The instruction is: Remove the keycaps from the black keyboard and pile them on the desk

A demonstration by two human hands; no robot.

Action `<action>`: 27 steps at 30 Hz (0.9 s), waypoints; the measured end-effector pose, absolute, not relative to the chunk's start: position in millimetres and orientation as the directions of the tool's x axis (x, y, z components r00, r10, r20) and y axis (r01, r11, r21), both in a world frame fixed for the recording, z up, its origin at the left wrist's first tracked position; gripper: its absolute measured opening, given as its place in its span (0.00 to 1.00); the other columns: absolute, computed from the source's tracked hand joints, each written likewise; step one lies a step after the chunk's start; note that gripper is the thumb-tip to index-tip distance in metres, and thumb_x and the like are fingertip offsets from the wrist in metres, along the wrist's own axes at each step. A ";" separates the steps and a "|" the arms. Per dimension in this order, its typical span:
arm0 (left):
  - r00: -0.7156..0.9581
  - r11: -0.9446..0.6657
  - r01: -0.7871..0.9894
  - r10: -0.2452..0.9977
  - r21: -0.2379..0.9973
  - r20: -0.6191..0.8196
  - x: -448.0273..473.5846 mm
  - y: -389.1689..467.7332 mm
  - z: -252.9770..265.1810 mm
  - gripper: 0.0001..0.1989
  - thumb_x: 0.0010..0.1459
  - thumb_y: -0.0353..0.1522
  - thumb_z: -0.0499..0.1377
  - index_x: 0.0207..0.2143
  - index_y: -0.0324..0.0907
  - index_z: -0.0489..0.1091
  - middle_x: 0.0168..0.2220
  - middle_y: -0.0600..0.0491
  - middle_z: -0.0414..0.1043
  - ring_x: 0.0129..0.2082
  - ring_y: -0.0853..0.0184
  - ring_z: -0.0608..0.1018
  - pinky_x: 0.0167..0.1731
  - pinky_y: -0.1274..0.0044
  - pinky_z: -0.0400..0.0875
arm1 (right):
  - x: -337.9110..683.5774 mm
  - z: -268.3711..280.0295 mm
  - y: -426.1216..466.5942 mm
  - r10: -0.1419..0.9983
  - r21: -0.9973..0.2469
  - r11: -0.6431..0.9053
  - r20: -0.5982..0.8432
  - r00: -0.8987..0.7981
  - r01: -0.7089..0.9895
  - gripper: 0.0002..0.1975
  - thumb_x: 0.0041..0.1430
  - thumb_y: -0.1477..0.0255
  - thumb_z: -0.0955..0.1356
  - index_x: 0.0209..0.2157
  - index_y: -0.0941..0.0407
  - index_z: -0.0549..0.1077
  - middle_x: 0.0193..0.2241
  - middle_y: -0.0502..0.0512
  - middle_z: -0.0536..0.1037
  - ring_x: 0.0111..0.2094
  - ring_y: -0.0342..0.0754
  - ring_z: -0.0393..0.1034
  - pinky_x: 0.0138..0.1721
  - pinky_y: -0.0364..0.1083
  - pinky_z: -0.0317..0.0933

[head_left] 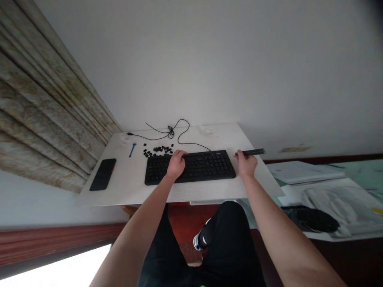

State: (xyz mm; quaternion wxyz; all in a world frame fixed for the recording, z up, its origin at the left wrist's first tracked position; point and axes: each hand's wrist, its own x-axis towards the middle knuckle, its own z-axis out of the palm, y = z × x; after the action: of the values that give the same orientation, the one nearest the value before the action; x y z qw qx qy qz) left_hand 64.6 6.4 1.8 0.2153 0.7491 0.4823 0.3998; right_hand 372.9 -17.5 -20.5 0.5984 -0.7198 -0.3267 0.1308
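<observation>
A black keyboard (203, 167) lies on the white desk, its cable running from the far edge. My left hand (177, 162) rests on its left-middle part, fingers bent at the far edge and gripping it. My right hand (246, 163), just right of the keyboard, is closed around a long black brush-like tool (254, 152) that points right; its exact kind is hard to make out. Several loose black keycaps (160, 149) are scattered behind the keyboard's left half. A small blue tool (132, 150) lies farther left.
On the desk's left side lies a black phone (103, 174). The coiled cable (170, 132) stretches toward the wall. A patterned curtain (54, 95) hangs at the left. To the right, a lower surface holds papers (308, 172) and a black item (311, 218).
</observation>
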 end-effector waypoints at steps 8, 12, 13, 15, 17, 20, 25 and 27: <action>0.142 -0.373 0.491 0.926 0.787 0.350 60.8 8.5 -1.2 0.23 0.47 0.15 0.48 0.39 0.40 0.75 0.41 0.49 0.75 0.45 0.65 0.78 0.52 0.70 0.74 | 380.3 -17.7 -7.0 0.616 -1.000 -0.013 0.000 0.787 0.009 0.14 0.50 0.62 0.72 0.25 0.59 0.73 0.20 0.55 0.77 0.18 0.43 0.66 0.19 0.42 0.59; 0.119 -0.368 0.473 0.927 0.800 0.356 61.4 10.1 -3.9 0.23 0.47 0.15 0.48 0.39 0.40 0.75 0.40 0.49 0.75 0.44 0.65 0.78 0.51 0.70 0.75 | 363.2 5.2 -5.9 0.743 -0.989 -0.037 0.070 0.665 0.145 0.16 0.51 0.59 0.72 0.27 0.60 0.75 0.22 0.57 0.79 0.20 0.45 0.69 0.20 0.42 0.60; 0.117 -0.371 0.466 0.926 0.803 0.360 61.2 10.5 -4.6 0.23 0.47 0.15 0.48 0.39 0.40 0.75 0.40 0.49 0.75 0.44 0.65 0.78 0.51 0.70 0.75 | 352.5 12.7 -6.2 0.785 -0.981 -0.023 0.101 0.611 0.192 0.17 0.51 0.59 0.72 0.28 0.60 0.76 0.23 0.57 0.79 0.22 0.46 0.71 0.22 0.42 0.62; 0.113 -0.373 0.454 0.925 0.810 0.362 60.8 11.2 -5.8 0.24 0.47 0.15 0.49 0.40 0.40 0.75 0.41 0.49 0.75 0.44 0.65 0.78 0.51 0.70 0.75 | 324.1 27.0 -6.8 0.868 -0.967 0.010 0.135 0.477 0.256 0.17 0.54 0.57 0.71 0.30 0.59 0.76 0.24 0.58 0.80 0.24 0.48 0.73 0.25 0.43 0.65; 0.109 -0.370 0.450 0.926 0.813 0.361 60.5 11.6 -6.5 0.24 0.47 0.15 0.49 0.41 0.40 0.74 0.41 0.49 0.75 0.44 0.65 0.78 0.51 0.70 0.74 | 291.6 38.2 -6.7 0.947 -0.947 0.023 0.123 0.295 0.319 0.17 0.56 0.57 0.71 0.32 0.59 0.77 0.25 0.57 0.81 0.24 0.47 0.73 0.25 0.44 0.66; 0.115 -0.372 0.462 0.925 0.805 0.362 60.5 11.9 -6.3 0.25 0.46 0.14 0.48 0.42 0.39 0.74 0.41 0.48 0.75 0.45 0.64 0.77 0.51 0.70 0.74 | 250.1 46.4 -3.5 0.992 -0.897 0.078 0.113 0.055 0.435 0.13 0.59 0.60 0.70 0.32 0.57 0.76 0.26 0.56 0.81 0.24 0.47 0.73 0.26 0.44 0.66; 0.148 -0.384 0.493 0.921 0.781 0.360 60.9 11.4 -3.8 0.27 0.46 0.14 0.48 0.43 0.40 0.74 0.42 0.48 0.75 0.47 0.63 0.77 0.53 0.69 0.73 | 220.1 50.0 5.8 0.991 -0.748 0.101 0.137 0.004 0.656 0.13 0.60 0.63 0.69 0.24 0.55 0.73 0.23 0.53 0.79 0.25 0.49 0.74 0.29 0.44 0.64; 0.157 -0.385 0.507 0.921 0.771 0.357 61.2 10.8 -2.5 0.27 0.46 0.14 0.48 0.43 0.41 0.74 0.42 0.48 0.74 0.47 0.63 0.76 0.54 0.69 0.72 | 216.2 52.2 7.5 0.988 -0.689 0.107 0.156 0.002 0.717 0.14 0.59 0.64 0.69 0.22 0.55 0.72 0.22 0.53 0.78 0.26 0.49 0.74 0.29 0.44 0.63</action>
State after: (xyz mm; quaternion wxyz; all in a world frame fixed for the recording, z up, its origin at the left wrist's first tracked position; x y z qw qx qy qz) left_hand 61.2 10.8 -2.5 0.2470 0.7192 0.4965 0.4186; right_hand 216.2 7.5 52.2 0.3167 -0.6332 -0.6731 0.2137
